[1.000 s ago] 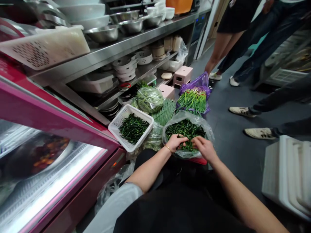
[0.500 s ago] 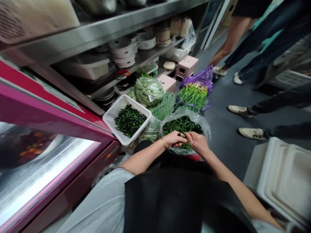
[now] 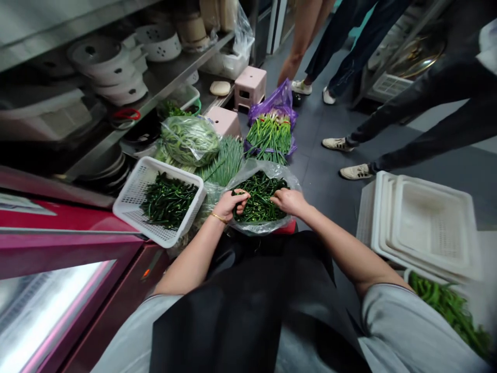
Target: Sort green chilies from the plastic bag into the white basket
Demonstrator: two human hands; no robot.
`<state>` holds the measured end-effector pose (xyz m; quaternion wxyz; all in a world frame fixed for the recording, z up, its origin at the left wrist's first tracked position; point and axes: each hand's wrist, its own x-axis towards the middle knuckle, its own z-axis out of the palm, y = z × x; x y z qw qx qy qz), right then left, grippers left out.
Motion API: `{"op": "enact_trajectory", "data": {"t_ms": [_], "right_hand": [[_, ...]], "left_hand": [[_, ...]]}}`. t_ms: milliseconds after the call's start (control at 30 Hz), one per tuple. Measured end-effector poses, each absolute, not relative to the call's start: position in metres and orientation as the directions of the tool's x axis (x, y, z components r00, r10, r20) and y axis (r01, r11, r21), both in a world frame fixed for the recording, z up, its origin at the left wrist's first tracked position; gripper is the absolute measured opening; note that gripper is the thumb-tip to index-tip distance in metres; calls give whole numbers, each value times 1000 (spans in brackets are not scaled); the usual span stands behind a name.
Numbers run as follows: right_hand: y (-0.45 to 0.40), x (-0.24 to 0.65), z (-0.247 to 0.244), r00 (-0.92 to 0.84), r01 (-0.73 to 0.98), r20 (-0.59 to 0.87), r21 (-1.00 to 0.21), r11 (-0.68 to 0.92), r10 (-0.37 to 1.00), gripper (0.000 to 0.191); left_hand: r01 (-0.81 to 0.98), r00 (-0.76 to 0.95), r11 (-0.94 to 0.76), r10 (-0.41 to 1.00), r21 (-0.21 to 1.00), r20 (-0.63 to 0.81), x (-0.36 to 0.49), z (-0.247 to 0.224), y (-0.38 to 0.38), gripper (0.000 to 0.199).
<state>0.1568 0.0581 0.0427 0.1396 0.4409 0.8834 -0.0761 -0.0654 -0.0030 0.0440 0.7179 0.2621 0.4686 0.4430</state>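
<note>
A clear plastic bag (image 3: 289, 220) stands open in front of me, full of thin dark green chilies (image 3: 258, 199). Over its left side, my left hand (image 3: 232, 203) is closed around a few of the chilies, their dark ends showing at the fingers. My right hand (image 3: 289, 200) is at the bag's right side, fingers pinched together on the pile; a chili seems to be between them, though the fingertips partly hide it. To the left, a white perforated basket (image 3: 128, 199) holds a heap of similar chilies (image 3: 169, 199).
Behind the bag lie scallions (image 3: 269, 134) in purple plastic, long green stalks (image 3: 225, 160) and a bagged bundle of greens (image 3: 190, 140). Pink stools (image 3: 250, 85) stand by the shelf (image 3: 186, 67). Stacked white baskets (image 3: 430, 223) are at right. Other people's legs (image 3: 407, 119) occupy the aisle.
My hands were together over the bag and have moved apart, left hand to the left, right hand to the right. The camera view has shifted right and downward.
</note>
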Motion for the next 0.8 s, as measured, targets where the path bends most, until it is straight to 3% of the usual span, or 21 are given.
{"op": "enact_trajectory", "data": {"t_ms": [167,300,433,533,600,700,800], "right_hand": [[63,141,33,-560,807,-384,-52,589,734,37],[58,165,39,-443,896,-293,-101,433,847,40],[25,162,36,-457,866,-201,-323,381,867,38],[10,152,34,-525,780,-130,-470,414,841,35],[14,152,39,-521,738,-167,-581,343,837,39],[23,159,52,-541,667,-290,-719,193,789,51],[13,161,56,-687,530,-231,-808,258,689,48]], "left_hand": [[-298,81,489,869,820,-489,-48,46,-7,31],[-307,100,577,811,757,-577,-22,32,-13,31],[-440,-6,490,836,752,-549,8,12,-6,33],[-424,-113,440,842,792,-528,6,10,2,34],[-304,-45,477,857,824,-513,-8,16,0,33],[-42,203,444,881,895,-427,-30,35,-16,31],[116,388,397,825,910,-410,-37,52,-35,28]]}}
